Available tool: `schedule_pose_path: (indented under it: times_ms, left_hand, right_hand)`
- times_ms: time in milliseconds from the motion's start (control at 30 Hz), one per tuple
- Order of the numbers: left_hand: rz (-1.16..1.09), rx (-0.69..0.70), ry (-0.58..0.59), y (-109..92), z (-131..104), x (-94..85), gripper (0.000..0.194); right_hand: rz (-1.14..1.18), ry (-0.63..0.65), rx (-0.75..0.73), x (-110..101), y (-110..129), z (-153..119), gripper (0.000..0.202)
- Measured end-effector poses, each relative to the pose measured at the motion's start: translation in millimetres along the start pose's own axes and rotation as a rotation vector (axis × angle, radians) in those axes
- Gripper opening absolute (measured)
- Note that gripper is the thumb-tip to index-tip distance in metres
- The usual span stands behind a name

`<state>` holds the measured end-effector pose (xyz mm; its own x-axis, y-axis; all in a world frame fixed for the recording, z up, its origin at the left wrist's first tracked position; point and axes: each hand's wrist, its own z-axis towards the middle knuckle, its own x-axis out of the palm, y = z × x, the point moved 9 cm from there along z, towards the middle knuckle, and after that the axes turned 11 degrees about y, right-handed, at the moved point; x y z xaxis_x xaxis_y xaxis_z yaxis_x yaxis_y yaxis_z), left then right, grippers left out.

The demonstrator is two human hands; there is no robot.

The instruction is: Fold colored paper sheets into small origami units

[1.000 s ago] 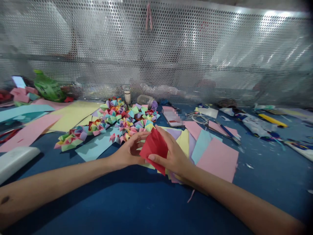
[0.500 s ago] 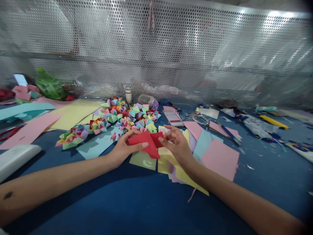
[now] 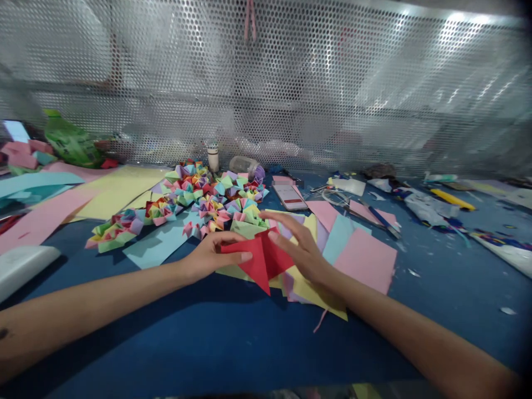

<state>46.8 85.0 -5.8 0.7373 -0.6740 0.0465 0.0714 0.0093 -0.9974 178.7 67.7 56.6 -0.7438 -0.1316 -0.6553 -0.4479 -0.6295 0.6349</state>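
Observation:
A folded sheet of red paper (image 3: pixel 255 257) is held above the table, its point hanging down and a fold standing between its two halves. My left hand (image 3: pixel 214 256) pinches its left side, thumb in front and fingers behind. At the right half, my right hand (image 3: pixel 305 252) has its thumb on the paper, with the forefinger reaching past the upper edge. Beneath lie yellow paper sheets (image 3: pixel 318 296), a light blue sheet (image 3: pixel 341 235) and a pink sheet (image 3: pixel 368 260). Behind my left hand is a heap of multicoloured folded paper pieces (image 3: pixel 195 185).
A phone (image 3: pixel 290 197) lies beyond my right hand, with a blue cutter (image 3: pixel 384 220) farther right. A toppled clear jar (image 3: pixel 244 165) and green bottle (image 3: pixel 72 141) sit near the perforated metal panel (image 3: pixel 291 83). A white block (image 3: pixel 27 269) lies at left.
The red paper has turned and spread wider, its tip now lower. My right thumb has moved up along its top, and the view has shifted slightly.

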Motion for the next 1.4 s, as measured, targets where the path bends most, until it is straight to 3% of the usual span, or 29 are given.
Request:
schedule_pose_path:
  times_ms: [67, 100, 200, 300, 400, 533, 600, 700, 800, 1400]
  left_hand:
    - [-0.004, 0.023, -0.004, -1, -1, -1.8, 0.016]
    - [-0.012, 0.034, -0.005, -1, -1, -2.8, 0.017]
    - [-0.089, 0.015, 0.035, 3, -1, -1.1, 0.018]
    - [-0.239, -0.023, 0.037, 11, -1, -2.7, 0.036]
    - [-0.336, 0.021, -0.033, 10, 0, -12.1, 0.060]
    - [-0.295, -0.082, 0.144, 14, 3, 4.5, 0.078]
    - [-0.225, -0.111, 0.159, 15, 2, 8.4, 0.067]
    - [-0.043, -0.101, 0.131, 13, 2, 10.0, 0.033]
    - [0.046, -0.065, 0.136, 9, 2, 14.3, 0.017]
    - [0.148, -0.006, 0.078, 2, 5, 9.9, 0.016]
  right_hand:
    - [0.053, 0.172, -0.040, 20, 13, -1, 0.027]
    - [0.063, 0.197, -0.057, 24, 17, -2, 0.024]
    - [0.074, 0.070, -0.070, 14, 21, -3, 0.016]
    - [0.079, -0.067, -0.044, 2, 18, -6, 0.018]
    - [0.103, -0.027, -0.012, 7, 15, -5, 0.017]
    - [0.061, 0.103, -0.037, 23, 16, -3, 0.015]
    - [0.012, 0.144, -0.070, 28, 18, -3, 0.014]
    - [-0.035, 0.163, -0.078, 30, 16, -2, 0.015]
    - [-0.068, 0.147, -0.054, 28, 13, -3, 0.019]
    - [-0.067, 0.106, -0.001, 26, 12, -5, 0.014]
